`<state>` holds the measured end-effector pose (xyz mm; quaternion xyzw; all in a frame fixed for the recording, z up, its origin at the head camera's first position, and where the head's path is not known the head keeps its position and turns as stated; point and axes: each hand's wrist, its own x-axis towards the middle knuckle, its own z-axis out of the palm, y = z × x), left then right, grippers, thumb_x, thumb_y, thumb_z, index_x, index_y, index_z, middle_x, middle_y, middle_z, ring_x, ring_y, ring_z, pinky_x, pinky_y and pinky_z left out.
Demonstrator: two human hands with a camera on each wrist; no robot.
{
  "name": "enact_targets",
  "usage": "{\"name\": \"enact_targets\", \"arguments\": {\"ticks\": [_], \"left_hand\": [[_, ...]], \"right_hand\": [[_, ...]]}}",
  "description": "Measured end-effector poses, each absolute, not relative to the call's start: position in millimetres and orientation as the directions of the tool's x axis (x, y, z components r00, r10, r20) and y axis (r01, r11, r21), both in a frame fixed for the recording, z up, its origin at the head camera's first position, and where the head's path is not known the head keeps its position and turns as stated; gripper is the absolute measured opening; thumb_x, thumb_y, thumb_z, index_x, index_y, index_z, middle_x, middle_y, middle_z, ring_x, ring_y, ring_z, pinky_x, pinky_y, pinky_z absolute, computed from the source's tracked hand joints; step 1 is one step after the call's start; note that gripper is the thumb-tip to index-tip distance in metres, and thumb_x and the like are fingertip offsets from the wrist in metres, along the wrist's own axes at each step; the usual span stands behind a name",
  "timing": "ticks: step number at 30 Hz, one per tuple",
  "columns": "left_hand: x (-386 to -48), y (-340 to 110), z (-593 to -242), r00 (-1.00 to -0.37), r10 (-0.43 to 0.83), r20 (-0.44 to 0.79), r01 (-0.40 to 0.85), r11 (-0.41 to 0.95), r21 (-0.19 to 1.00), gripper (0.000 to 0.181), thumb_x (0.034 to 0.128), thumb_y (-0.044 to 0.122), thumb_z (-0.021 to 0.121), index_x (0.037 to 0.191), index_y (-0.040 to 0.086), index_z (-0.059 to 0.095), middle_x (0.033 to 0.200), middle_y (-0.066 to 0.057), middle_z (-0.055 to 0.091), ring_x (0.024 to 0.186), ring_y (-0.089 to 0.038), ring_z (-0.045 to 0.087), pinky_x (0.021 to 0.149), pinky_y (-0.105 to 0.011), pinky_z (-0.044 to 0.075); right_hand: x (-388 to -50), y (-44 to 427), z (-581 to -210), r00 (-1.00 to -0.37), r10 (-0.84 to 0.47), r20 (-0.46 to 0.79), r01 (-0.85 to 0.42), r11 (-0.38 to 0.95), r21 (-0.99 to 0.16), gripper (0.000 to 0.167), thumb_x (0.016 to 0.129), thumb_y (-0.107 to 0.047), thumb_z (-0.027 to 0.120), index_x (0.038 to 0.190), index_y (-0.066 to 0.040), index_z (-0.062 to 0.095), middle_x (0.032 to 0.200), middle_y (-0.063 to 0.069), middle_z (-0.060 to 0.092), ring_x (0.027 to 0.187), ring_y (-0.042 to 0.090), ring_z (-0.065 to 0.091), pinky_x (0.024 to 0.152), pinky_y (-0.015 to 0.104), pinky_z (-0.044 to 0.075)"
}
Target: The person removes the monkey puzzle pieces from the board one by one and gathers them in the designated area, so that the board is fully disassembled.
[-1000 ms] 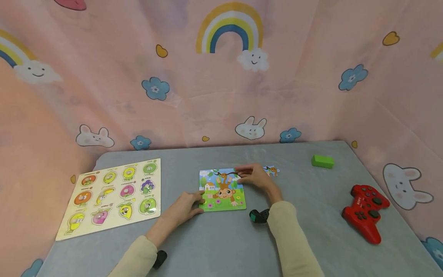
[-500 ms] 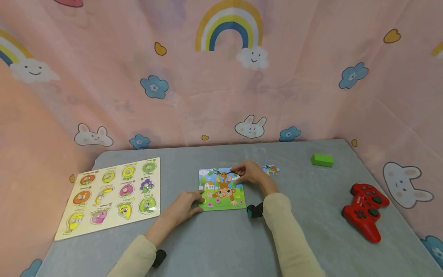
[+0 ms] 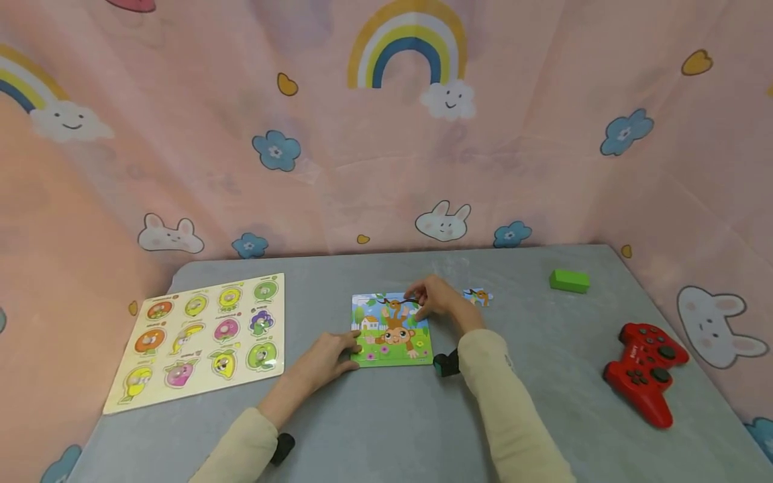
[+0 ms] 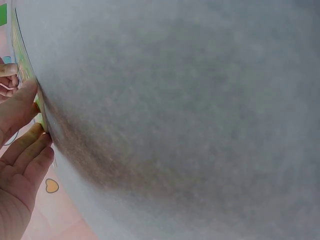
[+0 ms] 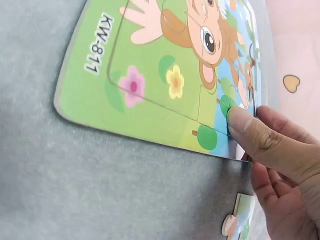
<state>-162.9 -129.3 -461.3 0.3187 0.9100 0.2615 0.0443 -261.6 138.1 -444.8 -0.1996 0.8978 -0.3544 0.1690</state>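
A jigsaw puzzle [image 3: 392, 343] of a monkey in a green and blue frame lies flat on the grey table. At its left edge my left hand [image 3: 325, 355] grips it with thumb and fingers, seen edge-on in the left wrist view. My right hand [image 3: 439, 298] holds the upper right part. In the right wrist view its thumb [image 5: 241, 120] presses on the face, while the other fingers curl beyond the edge; whether a separate piece is under them is hidden. One loose puzzle piece [image 3: 478, 296] lies just right of that hand.
A cream board of fruit and vegetable pictures [image 3: 205, 335] lies to the left. On the right are a green block [image 3: 570, 281] near the back and a red game controller [image 3: 645, 372]. A pink printed curtain [image 3: 338, 194] hangs behind the table.
My right hand has shifted slightly left over the puzzle's upper right part, its fingers more curled. My left hand has stayed at the left edge. The head view has shifted slightly.
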Motion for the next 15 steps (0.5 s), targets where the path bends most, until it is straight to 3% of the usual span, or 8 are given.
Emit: {"name": "enact_targets", "arguments": {"ticks": [5, 9, 15], "left_hand": [[-164, -131, -460, -0.795, 0.601, 0.085, 0.553, 0.659, 0.509, 0.024, 0.0806, 0.008, 0.075, 0.101, -0.003, 0.07, 0.125, -0.024, 0.059, 0.112, -0.037, 0.06, 0.094, -0.044, 0.049], [-164, -131, -460, -0.797, 0.599, 0.08, 0.55, 0.664, 0.506, 0.025, 0.081, 0.009, 0.075, 0.102, -0.002, 0.07, 0.126, -0.024, 0.059, 0.112, -0.037, 0.06, 0.094, -0.043, 0.049], [-163, -129, -459, -0.793, 0.604, 0.077, 0.554, 0.664, 0.502, 0.025, 0.0812, 0.011, 0.075, 0.102, -0.001, 0.07, 0.126, -0.023, 0.06, 0.112, -0.036, 0.06, 0.095, -0.043, 0.049]], "right_hand": [[-258, 137, -445, -0.86, -0.504, -0.08, -0.341, 0.685, -0.644, 0.041, 0.07, -0.002, 0.084, 0.107, 0.0, 0.068, 0.098, 0.013, 0.061, 0.081, 0.022, 0.051, 0.073, 0.034, 0.047], [-255, 138, -447, -0.878, -0.473, -0.073, -0.296, 0.656, -0.694, 0.041, 0.071, 0.0, 0.082, 0.11, 0.0, 0.068, 0.109, 0.015, 0.062, 0.095, 0.029, 0.058, 0.085, 0.041, 0.051], [-250, 145, -459, -0.903, -0.428, -0.027, -0.257, 0.592, -0.764, 0.038, 0.075, 0.001, 0.078, 0.112, 0.003, 0.068, 0.104, 0.017, 0.061, 0.094, 0.03, 0.061, 0.081, 0.039, 0.054]]}}
